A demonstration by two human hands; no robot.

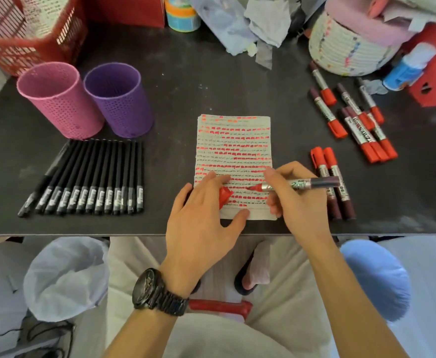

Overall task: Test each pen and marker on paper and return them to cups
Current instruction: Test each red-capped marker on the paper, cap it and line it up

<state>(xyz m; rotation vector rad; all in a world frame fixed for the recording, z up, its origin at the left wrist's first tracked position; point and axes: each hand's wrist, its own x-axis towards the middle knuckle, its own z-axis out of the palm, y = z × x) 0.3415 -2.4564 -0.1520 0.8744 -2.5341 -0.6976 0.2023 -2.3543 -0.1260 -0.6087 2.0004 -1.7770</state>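
Fingers (273, 177) of right hand (299, 205) pinch marker (302, 184) at its barrel; red tip on paper (235, 140), just left of them. Left hand (198, 223) lies on paper, forefinger and thumb spread. Cap (224, 196) shows between those two, under the palm; grip on it cannot be told. Two markers (328, 164) lie just right of right fingers. Pens (90, 177) in a row left of left fingers, cups (59, 99) beyond.

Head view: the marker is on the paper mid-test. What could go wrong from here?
The right hand works right beside two capped markers lying close to the table edge; a wrist sweep could knock them off.
The paper is almost filled with red marks, so the red marker's new stroke may be hard to judge.
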